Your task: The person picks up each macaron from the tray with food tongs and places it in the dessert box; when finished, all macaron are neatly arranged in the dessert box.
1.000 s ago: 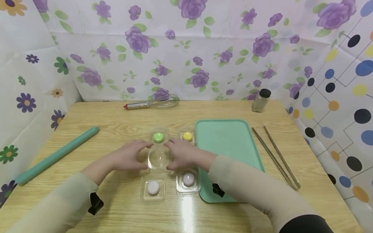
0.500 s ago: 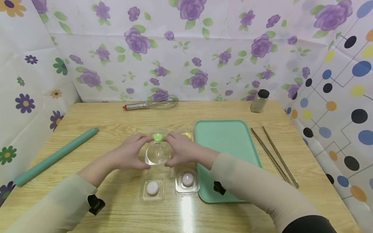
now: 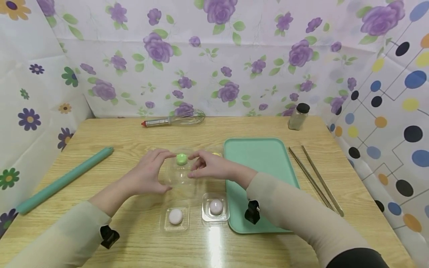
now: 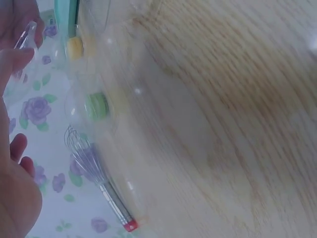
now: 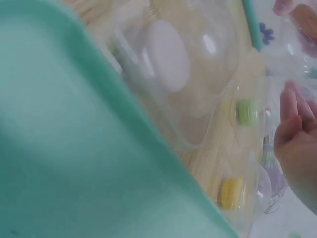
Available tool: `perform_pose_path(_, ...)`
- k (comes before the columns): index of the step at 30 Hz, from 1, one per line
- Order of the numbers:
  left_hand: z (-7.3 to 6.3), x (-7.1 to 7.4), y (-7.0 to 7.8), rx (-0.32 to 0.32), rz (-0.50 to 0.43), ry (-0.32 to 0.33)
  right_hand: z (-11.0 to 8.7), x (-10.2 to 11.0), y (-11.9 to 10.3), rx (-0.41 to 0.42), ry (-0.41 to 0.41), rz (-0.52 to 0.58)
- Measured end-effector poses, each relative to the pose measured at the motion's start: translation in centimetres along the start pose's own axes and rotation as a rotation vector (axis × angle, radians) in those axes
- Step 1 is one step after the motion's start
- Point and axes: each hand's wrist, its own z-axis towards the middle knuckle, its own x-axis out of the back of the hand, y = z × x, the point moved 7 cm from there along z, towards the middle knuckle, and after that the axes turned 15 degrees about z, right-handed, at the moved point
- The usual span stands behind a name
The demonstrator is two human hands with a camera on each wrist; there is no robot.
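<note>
Both hands hold a clear, empty plastic box (image 3: 181,175) raised over the middle of the table. My left hand (image 3: 144,173) grips its left side, thumb apart from the fingers; in the left wrist view the thumb (image 4: 20,59) meets a clear plastic edge (image 4: 27,37). At its right side, my right hand (image 3: 214,165) has its thumb and fingertips on the plastic, the other fingers curled in. Just behind it is a green macaron (image 3: 181,159) in a clear box. A yellow macaron (image 5: 231,193) in another box is mostly hidden behind the right hand in the head view.
Nearer me sit a white macaron (image 3: 175,216) and a pale lilac macaron (image 3: 216,207) in clear boxes. A green tray (image 3: 258,156) lies under my right forearm, with metal tongs (image 3: 315,178) beyond. A rolling pin (image 3: 67,180), whisk (image 3: 174,120) and jar (image 3: 298,117) lie around.
The clear box has risen off the table and tilted, moving slightly away from me. The right hand has shifted its fingers on the box's side.
</note>
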Motion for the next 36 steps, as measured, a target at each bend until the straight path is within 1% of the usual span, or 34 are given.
perform_pose_path(2, 0.0, 0.2, 0.2, -0.023, 0.017, 0.048, 0.0, -0.2, 0.2, -0.028, -0.031, 0.091)
perform_pose_path(3, 0.0, 0.4, 0.3, -0.041, 0.028, 0.077, 0.0, -0.4, 0.3, -0.052, -0.048, 0.154)
perform_pose_path(7, 0.0, 1.0, 1.0, -0.139, 0.086, 0.201, 0.0, -1.0, 0.9, -0.158, -0.087, 0.397)
perform_pose_path(9, 0.0, 1.2, 1.4, -0.184, 0.107, 0.247, -0.1, -1.4, 1.1, -0.211, -0.095, 0.47)
perform_pose_path(12, -0.1, 1.3, 1.7, -0.222, 0.127, 0.29, -0.2, -1.8, 1.3, -0.243, -0.11, 0.487)
perform_pose_path(19, -0.2, 1.2, 2.1, -0.261, 0.165, 0.338, -0.4, -2.7, 1.5, -0.284, -0.151, 0.537)
perform_pose_path(23, -0.2, 1.3, 2.2, -0.273, 0.162, 0.367, -0.3, -2.7, 1.5, -0.28, -0.135, 0.564)
perform_pose_path(25, -0.1, 1.4, 2.2, -0.273, 0.155, 0.366, -0.2, -2.6, 1.6, -0.27, -0.116, 0.558)
perform_pose_path(27, -0.1, 1.3, 2.1, -0.244, 0.131, 0.32, -0.1, -2.3, 1.6, -0.242, -0.1, 0.509)
perform_pose_path(29, 0.0, 1.1, 1.8, -0.188, 0.081, 0.235, -0.1, -2.1, 1.6, -0.206, -0.087, 0.449)
perform_pose_path(31, 0.1, 0.6, 1.2, -0.102, 0.0, 0.11, 0.0, -1.7, 1.5, -0.166, -0.066, 0.366)
perform_pose_path(34, 0.0, -0.3, 0.2, 0.033, -0.161, -0.091, 0.0, -1.4, 1.4, -0.113, -0.05, 0.232)
perform_pose_path(36, -0.1, -0.9, -0.3, 0.099, -0.263, -0.204, -0.1, -1.3, 1.3, -0.071, -0.058, 0.143)
